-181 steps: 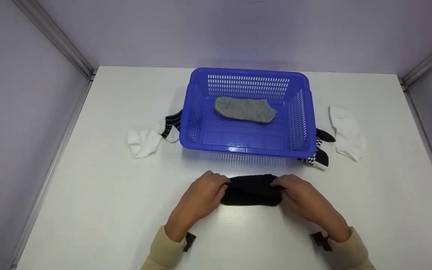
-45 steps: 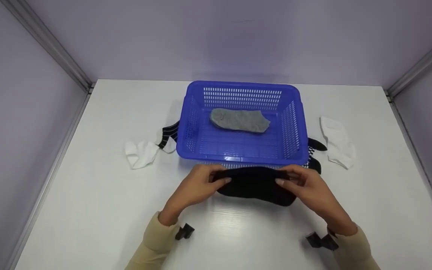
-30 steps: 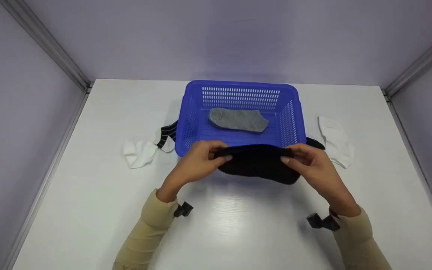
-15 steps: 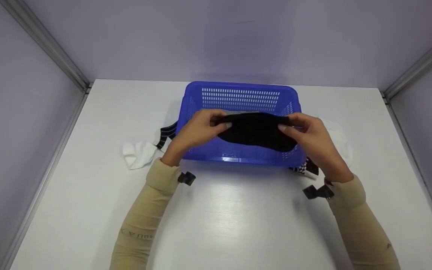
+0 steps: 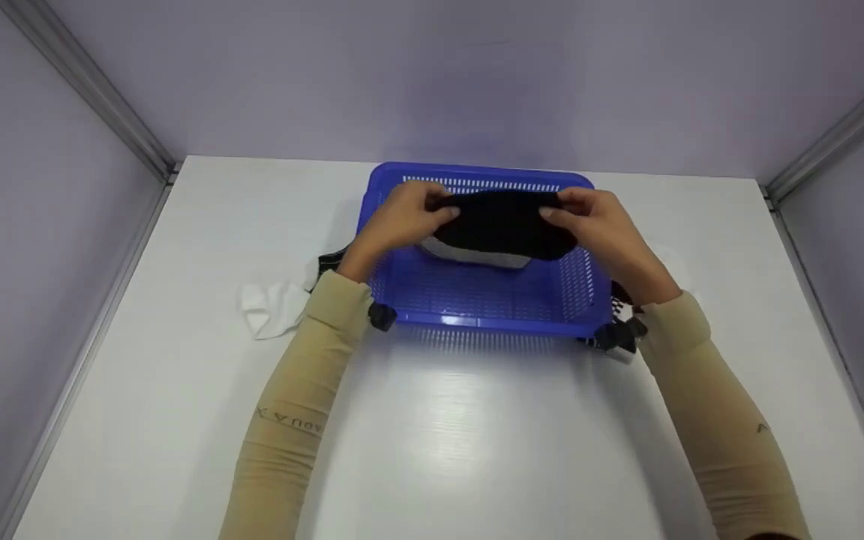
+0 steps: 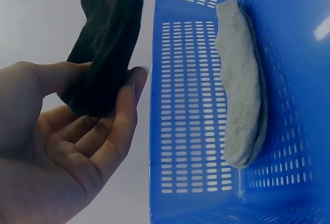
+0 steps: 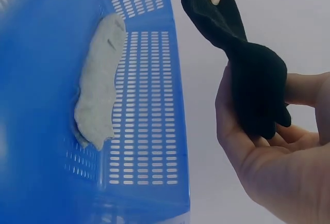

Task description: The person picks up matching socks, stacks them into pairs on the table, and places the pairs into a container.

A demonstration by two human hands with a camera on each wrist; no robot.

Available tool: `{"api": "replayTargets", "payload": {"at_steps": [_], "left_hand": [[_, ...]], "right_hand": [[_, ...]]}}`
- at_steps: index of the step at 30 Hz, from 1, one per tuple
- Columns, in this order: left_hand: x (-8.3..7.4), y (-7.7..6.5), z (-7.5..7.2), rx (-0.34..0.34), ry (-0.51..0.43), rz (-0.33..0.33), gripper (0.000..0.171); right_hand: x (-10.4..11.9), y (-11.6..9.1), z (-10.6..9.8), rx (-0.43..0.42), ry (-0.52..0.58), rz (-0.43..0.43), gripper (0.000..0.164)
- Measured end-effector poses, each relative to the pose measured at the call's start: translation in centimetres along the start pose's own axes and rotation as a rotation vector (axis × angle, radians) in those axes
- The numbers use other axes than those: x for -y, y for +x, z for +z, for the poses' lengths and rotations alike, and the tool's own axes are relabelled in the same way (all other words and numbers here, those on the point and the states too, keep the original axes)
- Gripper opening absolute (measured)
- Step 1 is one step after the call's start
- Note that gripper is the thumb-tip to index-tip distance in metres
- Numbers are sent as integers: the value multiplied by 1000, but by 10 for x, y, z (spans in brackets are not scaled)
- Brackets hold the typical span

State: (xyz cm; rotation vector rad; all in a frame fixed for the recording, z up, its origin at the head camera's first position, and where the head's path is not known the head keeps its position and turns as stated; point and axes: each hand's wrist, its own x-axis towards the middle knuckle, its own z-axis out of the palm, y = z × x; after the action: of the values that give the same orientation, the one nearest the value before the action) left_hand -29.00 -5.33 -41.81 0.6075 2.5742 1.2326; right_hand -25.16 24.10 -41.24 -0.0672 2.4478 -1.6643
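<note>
While left grip [image 5: 405, 216] and right grip [image 5: 603, 223] pinch the black sock [image 5: 503, 225] by its ends above the basket [image 5: 432, 318], even tension and a level lowering should keep it flat, clear of the grey socks [image 6: 241, 84].

Muted light, glare on the white table [image 5: 454, 457], soft shadows beside the sleeves [image 5: 286, 427]
</note>
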Motion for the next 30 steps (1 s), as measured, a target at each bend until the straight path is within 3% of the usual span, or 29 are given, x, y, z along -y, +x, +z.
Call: {"api": "replayTargets", "payload": {"at_steps": [9,14,18,22,27,30], "left_hand": [[-8,22,-13,-58,15,-10,37],[2,31,-13,-21,4,-72,38],[10,38,-9,81,13,-162,40],[21,43,-4,224,68,-274,39],[33,42,5,399,24,-440,6],[36,41,9,489,30,-508,23]], "right_hand": [[6,32,2,-5,31,46,15],[0,47,7,6,111,93,24],[-9,56,10,54,92,126,25],[-20,62,16,144,9,175,26],[-31,62,23,314,-174,290,20],[-33,61,28,402,-275,362,15]]}}
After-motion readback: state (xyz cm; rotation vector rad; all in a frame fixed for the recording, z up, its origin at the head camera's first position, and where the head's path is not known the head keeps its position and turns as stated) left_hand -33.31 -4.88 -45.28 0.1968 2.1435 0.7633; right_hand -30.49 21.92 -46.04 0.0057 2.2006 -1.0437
